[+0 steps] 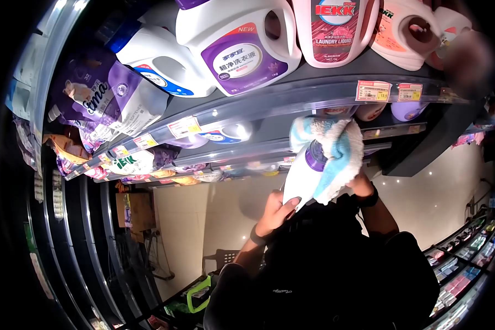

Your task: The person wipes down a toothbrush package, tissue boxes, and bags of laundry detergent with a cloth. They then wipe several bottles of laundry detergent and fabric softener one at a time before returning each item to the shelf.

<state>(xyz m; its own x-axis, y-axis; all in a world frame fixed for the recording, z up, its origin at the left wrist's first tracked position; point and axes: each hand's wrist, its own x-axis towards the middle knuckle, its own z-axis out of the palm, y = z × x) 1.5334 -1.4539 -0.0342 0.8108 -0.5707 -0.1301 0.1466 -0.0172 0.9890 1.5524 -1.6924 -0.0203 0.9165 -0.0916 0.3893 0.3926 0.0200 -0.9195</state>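
Note:
In front of my body, my left hand (276,213) is closed around the lower part of a white laundry detergent bottle (298,181), thumb lying across it. The bottle is tilted, and its purple cap (315,156) faces up toward the shelf. A fluffy blue-and-white striped towel (344,151) drapes over the bottle's top and right side. My right hand (361,185) grips this towel from the right; most of its fingers are hidden behind the cloth.
Just beyond the bottle is a shelf edge (269,99) with price tags. On it stand a large white detergent jug (242,49), a pink laundry liquid bottle (335,33) and a purple refill pouch (107,93). Lower shelves hold more bottles. A cardboard box (136,212) stands at the left.

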